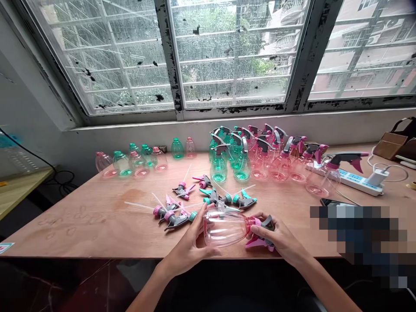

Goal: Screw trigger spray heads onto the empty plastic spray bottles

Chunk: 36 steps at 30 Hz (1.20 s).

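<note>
A clear pink spray bottle lies on its side in the air above the table's front edge, its neck pointing right. My left hand is wrapped round its base, thumb below and fingers above. At the neck, my right hand grips a grey and pink trigger spray head, whose pink collar meets the bottle's mouth. How far the collar is threaded on cannot be seen. Just beyond my left hand lie loose pink-and-grey spray heads with thin white tubes. Green-and-grey spray heads lie behind the bottle.
Several capless pink and green bottles stand at the back left. Green and pink bottles with spray heads crowd the back right. Beyond them are a white power strip and a brown bag. A phone lies near the blurred patch.
</note>
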### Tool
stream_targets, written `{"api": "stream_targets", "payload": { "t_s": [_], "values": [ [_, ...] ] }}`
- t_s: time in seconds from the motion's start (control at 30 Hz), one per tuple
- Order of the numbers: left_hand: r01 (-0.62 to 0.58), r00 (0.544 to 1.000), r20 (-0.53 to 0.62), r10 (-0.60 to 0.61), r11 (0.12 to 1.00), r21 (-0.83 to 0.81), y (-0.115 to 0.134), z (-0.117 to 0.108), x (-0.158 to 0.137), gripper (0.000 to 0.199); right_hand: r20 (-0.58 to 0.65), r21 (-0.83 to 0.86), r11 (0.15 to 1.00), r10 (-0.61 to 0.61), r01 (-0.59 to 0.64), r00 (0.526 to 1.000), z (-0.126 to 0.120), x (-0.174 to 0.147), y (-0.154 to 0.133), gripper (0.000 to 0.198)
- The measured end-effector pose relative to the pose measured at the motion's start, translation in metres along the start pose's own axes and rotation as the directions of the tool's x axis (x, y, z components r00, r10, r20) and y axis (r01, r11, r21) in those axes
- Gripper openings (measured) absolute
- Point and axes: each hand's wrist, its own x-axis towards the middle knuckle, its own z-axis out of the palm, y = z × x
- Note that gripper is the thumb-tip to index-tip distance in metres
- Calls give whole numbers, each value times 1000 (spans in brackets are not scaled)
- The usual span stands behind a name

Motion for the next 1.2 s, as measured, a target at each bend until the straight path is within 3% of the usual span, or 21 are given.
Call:
{"api": "stream_targets", "payload": {
  "t_s": [0.27,0.47,0.87,1.03,1.2],
  "values": [
    [-18,1000,11,17,992,122,9,3,1,103,71,34,999,-38,35,997,-4,2,6,31],
    [4,1000,22,-6,998,60,1,0,2,113,149,16,1000,-21,19,989,-3,2,5,31],
    [12,1000,13,-13,996,91,11,4,1,97,132,21,1000,-19,16,991,-3,3,6,34],
    [64,998,3,-64,996,62,4,1,0,113,111,-52,998,-39,45,993,-4,2,7,36],
    [29,999,22,-32,992,126,4,-2,-1,108,107,-60,998,-29,36,994,-2,2,3,39]
  ]
}}
